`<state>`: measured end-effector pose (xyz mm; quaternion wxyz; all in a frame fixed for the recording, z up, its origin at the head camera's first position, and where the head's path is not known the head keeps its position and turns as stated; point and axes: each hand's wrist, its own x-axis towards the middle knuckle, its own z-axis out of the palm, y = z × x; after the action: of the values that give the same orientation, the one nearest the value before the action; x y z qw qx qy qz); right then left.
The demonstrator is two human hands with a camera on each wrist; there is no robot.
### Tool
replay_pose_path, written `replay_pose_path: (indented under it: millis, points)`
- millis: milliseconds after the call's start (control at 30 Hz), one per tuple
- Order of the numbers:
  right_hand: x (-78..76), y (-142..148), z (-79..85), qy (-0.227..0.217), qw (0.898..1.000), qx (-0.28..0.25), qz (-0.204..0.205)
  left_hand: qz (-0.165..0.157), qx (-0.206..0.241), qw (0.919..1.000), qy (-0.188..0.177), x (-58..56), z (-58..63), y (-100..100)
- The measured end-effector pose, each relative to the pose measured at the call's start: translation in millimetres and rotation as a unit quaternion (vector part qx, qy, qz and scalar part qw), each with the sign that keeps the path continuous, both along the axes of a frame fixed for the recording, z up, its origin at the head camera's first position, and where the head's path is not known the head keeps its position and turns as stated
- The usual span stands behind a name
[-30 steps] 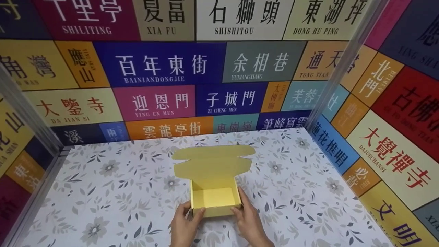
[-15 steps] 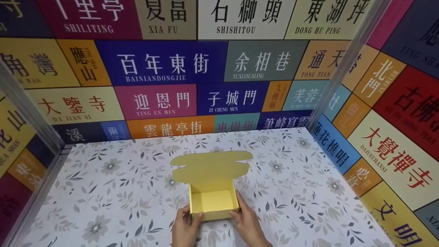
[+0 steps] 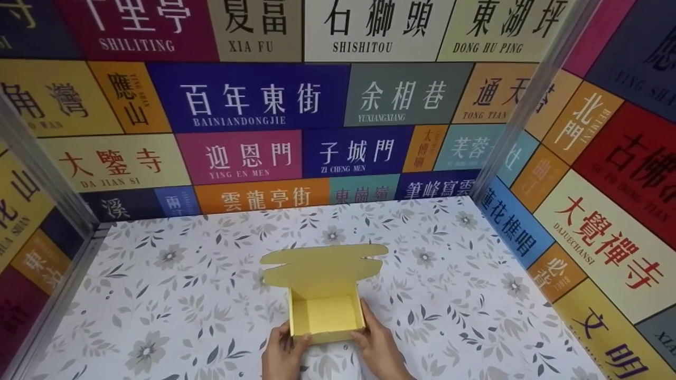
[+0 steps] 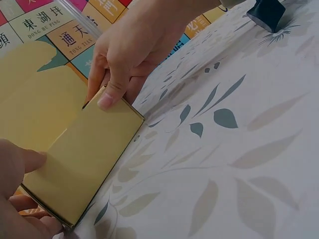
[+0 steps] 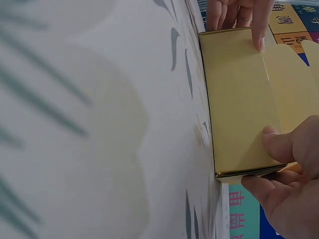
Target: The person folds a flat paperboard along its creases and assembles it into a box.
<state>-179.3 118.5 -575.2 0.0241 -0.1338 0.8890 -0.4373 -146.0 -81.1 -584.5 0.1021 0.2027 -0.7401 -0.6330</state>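
A small yellow cardboard box (image 3: pixel 325 314) with its lid (image 3: pixel 323 266) raised at the back is held between both hands, near the front of the table. Inside, the part in view holds nothing. My left hand (image 3: pixel 282 351) grips the left front corner, thumb on the front panel and fingers against the side. At the opposite corner my right hand (image 3: pixel 381 348) grips likewise, its thumb (image 5: pixel 276 142) on the front panel in the right wrist view. In the left wrist view the box's front panel (image 4: pixel 89 154) faces the camera, close to the cloth.
A white tablecloth (image 3: pixel 185 295) with grey flowers and leaves covers the table. Walls of coloured panels with Chinese lettering (image 3: pixel 243 100) enclose the back and both sides. A dark object (image 4: pixel 266 14), its kind unclear, shows at the top of the left wrist view.
Both hands have brought the box slightly closer to me and a little to the left. Its raised lid appears lower and more foreshortened. Both grips stay the same.
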Motion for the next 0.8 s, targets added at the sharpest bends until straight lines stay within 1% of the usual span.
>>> replay_pose_path:
  millis: [67, 133, 200, 267, 333, 367, 433, 533, 633, 733, 800]
  points:
    - [-0.6, -0.1, 1.6, -0.007, 1.0, -0.018, 0.009, -0.006, 0.01, 0.9999, -0.001, 0.3, -0.2, -2.5]
    - [-1.3, 0.0, 3.5, -0.037, 0.997, -0.061, 0.019, -0.013, 0.017, 0.9997, -0.015, 0.7, 0.8, -5.4]
    - [-2.6, -0.4, 6.0, -0.085, 0.989, -0.115, 0.025, -0.023, 0.012, 0.9992, -0.031, 1.3, 1.9, -8.7]
    - [-4.2, -0.9, 9.0, -0.135, 0.978, -0.157, 0.016, -0.038, -0.003, 0.9979, -0.053, 1.5, 3.0, -12.6]
    - [-6.1, -1.4, 12.4, -0.169, 0.969, -0.178, -0.003, -0.052, -0.013, 0.9961, -0.07, 1.5, 4.0, -16.4]
    - [-7.3, -1.6, 14.3, -0.174, 0.968, -0.178, -0.015, -0.056, -0.015, 0.9954, -0.076, 1.3, 4.5, -18.2]
    - [-10.0, -1.1, 18.1, -0.167, 0.97, -0.169, -0.041, -0.056, -0.014, 0.9944, -0.088, 0.0, 6.3, -21.6]
    - [-16.0, 1.5, 23.7, -0.139, 0.974, -0.161, -0.08, -0.031, -0.006, 0.9964, -0.079, -4.2, 11.0, -27.3]
    - [-24.0, 5.5, 30.1, -0.115, 0.974, -0.163, -0.106, -0.014, -0.009, 0.9972, -0.073, -11.8, 20.9, -35.2]
    - [-32.9, 8.6, 37.4, -0.105, 0.973, -0.168, -0.117, -0.018, -0.008, 0.9982, -0.057, -21.0, 33.0, -43.9]
    - [-38.2, 9.6, 41.8, -0.102, 0.974, -0.164, -0.119, -0.027, -0.012, 0.9989, -0.036, -27.9, 40.0, -48.4]
